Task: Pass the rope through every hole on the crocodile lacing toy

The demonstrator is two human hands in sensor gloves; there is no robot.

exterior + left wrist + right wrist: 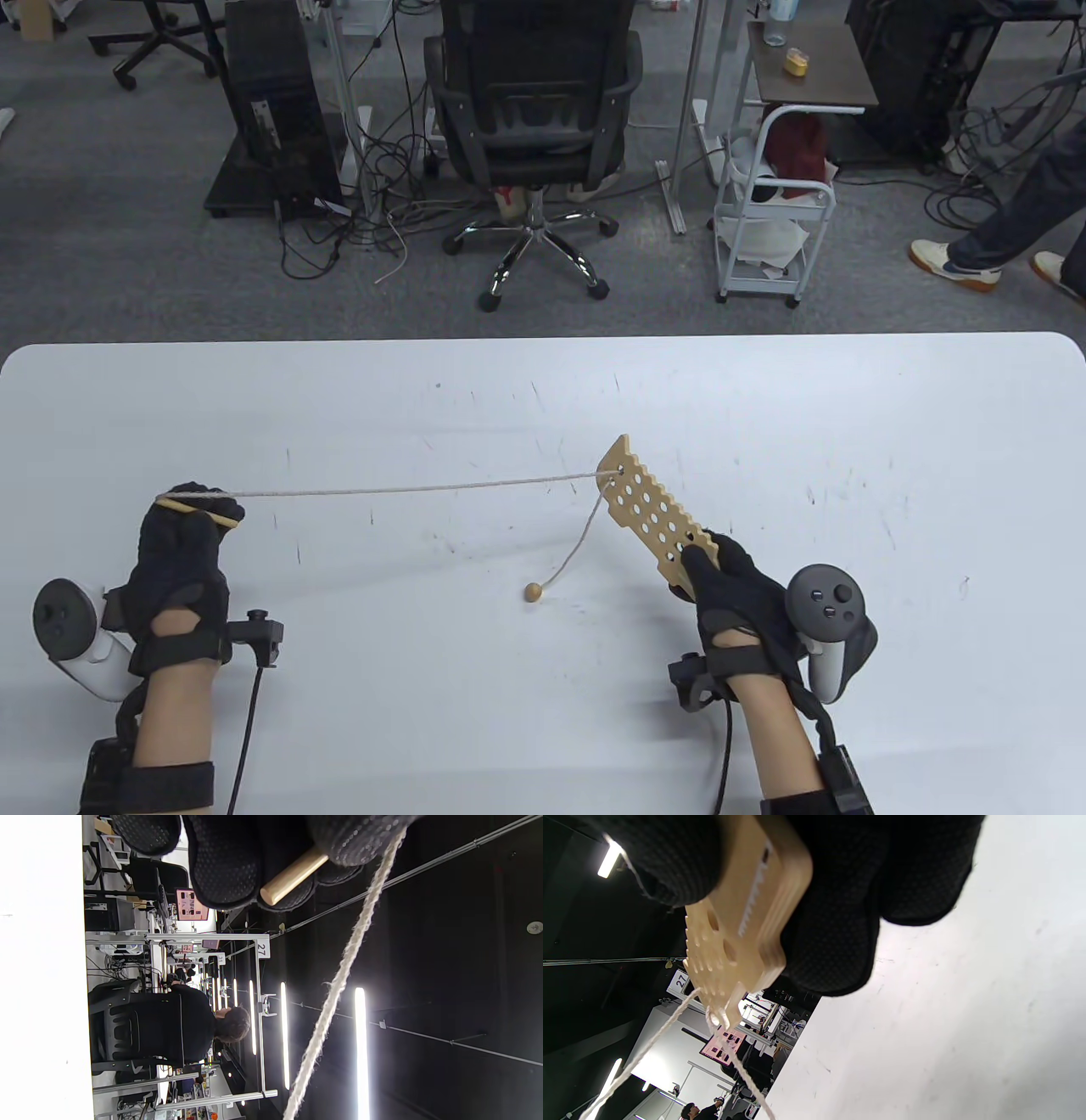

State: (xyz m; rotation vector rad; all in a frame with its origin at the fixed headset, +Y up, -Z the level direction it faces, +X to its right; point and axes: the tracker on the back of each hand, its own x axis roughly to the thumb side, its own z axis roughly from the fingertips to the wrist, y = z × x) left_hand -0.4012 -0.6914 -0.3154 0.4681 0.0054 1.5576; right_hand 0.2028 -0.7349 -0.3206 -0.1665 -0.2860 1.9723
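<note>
A wooden crocodile lacing board with several holes is held tilted above the white table; my right hand grips its near end, seen close in the right wrist view. A beige rope runs taut from a hole at the board's far tip leftward to my left hand, which grips the wooden needle at the rope's end. The rope stretches away from those fingers. The other rope end hangs from the board's far end to a wooden bead on the table.
Beyond the table's far edge stand a black office chair, a white cart and a computer tower. A person's legs are at the right. Another person sits far off in the left wrist view.
</note>
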